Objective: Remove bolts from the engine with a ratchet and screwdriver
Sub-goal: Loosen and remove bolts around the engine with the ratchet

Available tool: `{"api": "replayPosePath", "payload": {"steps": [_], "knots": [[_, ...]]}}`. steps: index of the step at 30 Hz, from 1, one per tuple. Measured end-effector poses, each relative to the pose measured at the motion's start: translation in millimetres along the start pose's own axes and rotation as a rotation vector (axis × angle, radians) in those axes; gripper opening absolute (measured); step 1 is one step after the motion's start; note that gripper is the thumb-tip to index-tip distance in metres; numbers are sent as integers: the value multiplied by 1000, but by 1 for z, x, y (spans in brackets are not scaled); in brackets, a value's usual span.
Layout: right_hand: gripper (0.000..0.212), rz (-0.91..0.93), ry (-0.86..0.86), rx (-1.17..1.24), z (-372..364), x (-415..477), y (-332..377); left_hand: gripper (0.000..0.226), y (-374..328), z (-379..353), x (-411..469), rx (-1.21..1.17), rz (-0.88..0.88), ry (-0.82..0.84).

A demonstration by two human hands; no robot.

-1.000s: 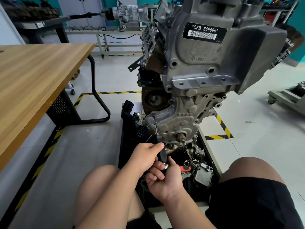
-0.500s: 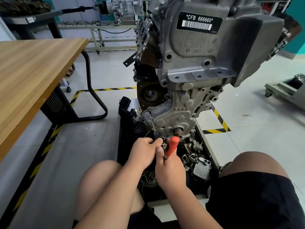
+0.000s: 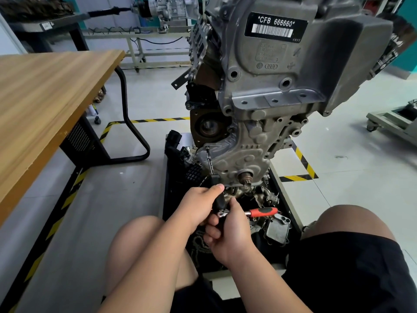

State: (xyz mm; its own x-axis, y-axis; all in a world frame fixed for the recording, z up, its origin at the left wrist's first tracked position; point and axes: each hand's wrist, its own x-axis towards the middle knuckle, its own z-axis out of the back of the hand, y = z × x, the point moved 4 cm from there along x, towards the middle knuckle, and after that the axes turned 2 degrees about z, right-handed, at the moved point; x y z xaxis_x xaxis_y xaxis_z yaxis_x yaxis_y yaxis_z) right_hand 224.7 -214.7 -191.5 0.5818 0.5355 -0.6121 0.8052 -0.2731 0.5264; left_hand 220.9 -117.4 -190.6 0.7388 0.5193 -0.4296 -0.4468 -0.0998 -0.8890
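Left grip (image 3: 198, 206) clasps the screwdriver (image 3: 217, 196) by its black handle, low before the engine (image 3: 266, 86). The right grip (image 3: 228, 231) pinches the ratchet (image 3: 261, 212) at its head, just at that handle's end. Pressing the shaft straight into the bolt (image 3: 207, 148) while swinging the ratchet should stop slipping. The shaft slants up, slightly left, and the ratchet's orange handle points right.

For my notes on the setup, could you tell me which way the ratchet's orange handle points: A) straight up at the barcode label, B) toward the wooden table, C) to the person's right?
C: the ratchet's orange handle juts rightward past the right hand.
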Motion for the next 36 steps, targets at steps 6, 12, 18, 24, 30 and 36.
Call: {"api": "replayPosePath", "payload": {"steps": [6, 12, 18, 24, 30, 36], "knots": [[39, 588, -136, -911, 4, -5, 18, 50, 2, 10, 11, 210, -183, -190], [57, 703, -107, -1283, 5, -8, 7, 52, 4, 12, 13, 210, -243, -198], [15, 640, -46, -728, 5, -10, -6, 54, 0, 9, 9, 128, -127, -135], [35, 162, 61, 33, -6, -10, -11, 50, -1, 4, 9, -46, -6, 27], [51, -195, 218, 486, -6, -12, -12, 44, 5, 0, 13, -65, -22, 28], [58, -256, 275, 589, -7, -13, -15, 49, 5, 6, 15, 46, -112, -101]]}}
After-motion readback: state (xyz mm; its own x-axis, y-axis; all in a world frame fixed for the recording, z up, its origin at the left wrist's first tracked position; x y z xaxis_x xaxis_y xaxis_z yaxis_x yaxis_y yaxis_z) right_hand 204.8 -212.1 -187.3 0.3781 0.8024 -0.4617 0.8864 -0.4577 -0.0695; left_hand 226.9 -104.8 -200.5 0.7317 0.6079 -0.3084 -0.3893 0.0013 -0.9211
